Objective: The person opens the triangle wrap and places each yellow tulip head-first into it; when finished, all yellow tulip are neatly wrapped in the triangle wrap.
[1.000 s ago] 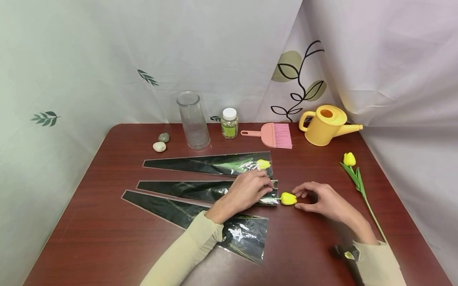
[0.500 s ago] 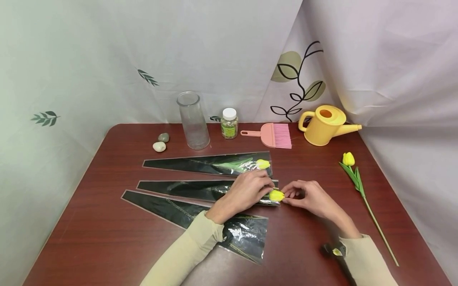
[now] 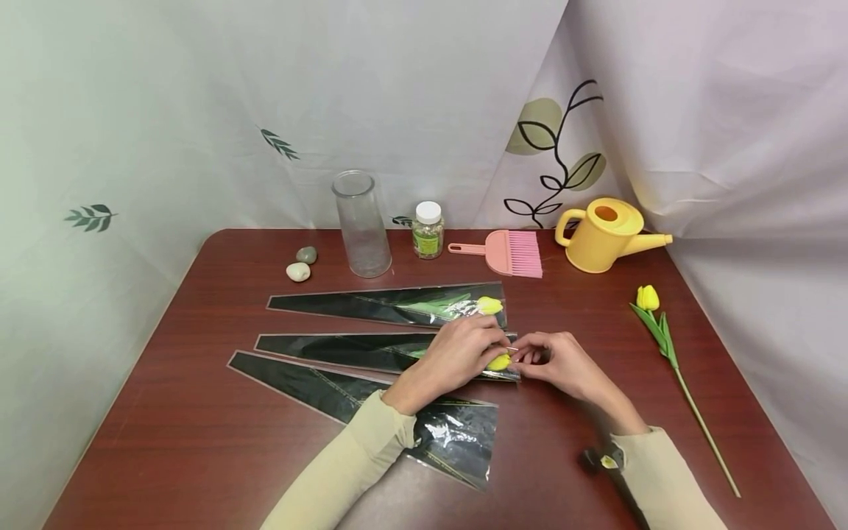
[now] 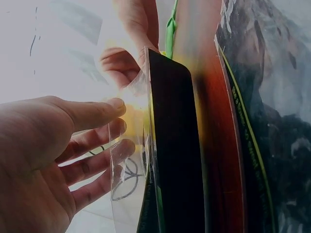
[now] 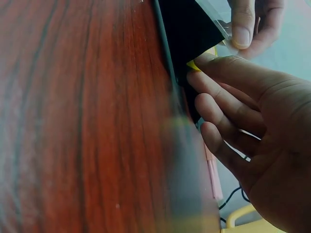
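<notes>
- The left hand [image 3: 467, 346] holds the clear lip of the middle black-and-transparent tapered film sleeve [image 3: 331, 351] between its thumb and fingers, lifting the mouth a little.
- The right hand [image 3: 563, 361] has its fingers narrowed at the mouth, thumb and fingertips on the tip of the yellow, green-stemmed artificial tulip [image 3: 499, 362]; they seem to pinch it, though the film partly hides the contact.
- What has changed: a second ago that bloom lay wholly outside the sleeve; now it sits just inside the mouth, and the right hand has come leftward with it. By my judgement, this flower is all but fully sleeved.
- Just beyond the hands, the far tapered film sleeve [image 3: 331, 302] already holds another yellow tulip [image 3: 489, 305].
- Nearer the person, partly under the left forearm, lies a third, flat film sleeve [image 3: 457, 449] with no flower visible in it.
- To the right, a loose yellow tulip with green leaves [image 3: 669, 350] lies unwrapped on the dark reddish wooden desk [image 3: 165, 412].
- Along the back stand a clear cylindrical vase [image 3: 362, 232] and a yellow plastic watering can [image 3: 596, 239].
</notes>
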`<state>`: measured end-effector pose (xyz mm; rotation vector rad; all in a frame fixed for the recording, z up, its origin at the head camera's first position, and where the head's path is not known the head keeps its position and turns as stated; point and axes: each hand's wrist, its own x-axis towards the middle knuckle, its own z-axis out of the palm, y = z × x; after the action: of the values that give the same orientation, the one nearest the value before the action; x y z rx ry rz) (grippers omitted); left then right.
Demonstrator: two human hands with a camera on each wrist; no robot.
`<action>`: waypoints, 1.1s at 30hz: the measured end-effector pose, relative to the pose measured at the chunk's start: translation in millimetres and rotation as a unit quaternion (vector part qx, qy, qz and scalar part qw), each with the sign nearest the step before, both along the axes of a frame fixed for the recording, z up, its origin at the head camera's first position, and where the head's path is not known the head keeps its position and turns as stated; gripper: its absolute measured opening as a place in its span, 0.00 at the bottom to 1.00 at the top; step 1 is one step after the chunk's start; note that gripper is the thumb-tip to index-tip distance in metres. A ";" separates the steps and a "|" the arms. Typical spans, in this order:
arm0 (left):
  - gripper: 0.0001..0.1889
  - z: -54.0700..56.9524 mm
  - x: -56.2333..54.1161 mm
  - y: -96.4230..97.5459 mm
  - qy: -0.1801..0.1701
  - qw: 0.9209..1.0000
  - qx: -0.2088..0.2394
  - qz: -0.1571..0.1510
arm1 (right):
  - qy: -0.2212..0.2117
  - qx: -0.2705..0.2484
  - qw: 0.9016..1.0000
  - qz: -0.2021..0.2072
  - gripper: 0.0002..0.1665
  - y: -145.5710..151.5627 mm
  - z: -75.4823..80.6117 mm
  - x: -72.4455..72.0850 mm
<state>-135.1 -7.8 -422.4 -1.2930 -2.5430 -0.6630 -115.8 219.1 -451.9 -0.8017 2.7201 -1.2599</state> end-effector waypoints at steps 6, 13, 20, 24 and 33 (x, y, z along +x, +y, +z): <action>0.05 -1.0 0.4 1.4 0.002 1.000 -0.007 -0.003 | 0.008 0.008 1.000 0.001 0.12 7.2 3.8 4.2; 0.07 -4.1 0.6 3.6 0.008 0.999 -0.036 -0.013 | 0.075 0.062 0.994 -0.055 0.12 47.9 12.4 18.8; 0.11 -2.2 5.0 1.2 -0.003 0.998 -0.056 -0.015 | 0.106 0.101 0.969 -0.200 0.08 100.0 20.9 39.7; 0.10 3.9 16.1 -5.7 -0.020 0.999 -0.040 -0.026 | 0.099 0.114 0.952 -0.268 0.07 126.8 22.7 49.2; 0.08 -2.0 59.7 -35.4 -0.019 0.988 -0.117 -0.098 | 0.053 0.176 0.905 -0.385 0.13 176.1 20.7 69.9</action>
<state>-75.4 -43.1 -424.4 -1.6386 -2.6097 -0.4355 -45.9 395.2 -431.3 0.2953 3.3328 -0.7129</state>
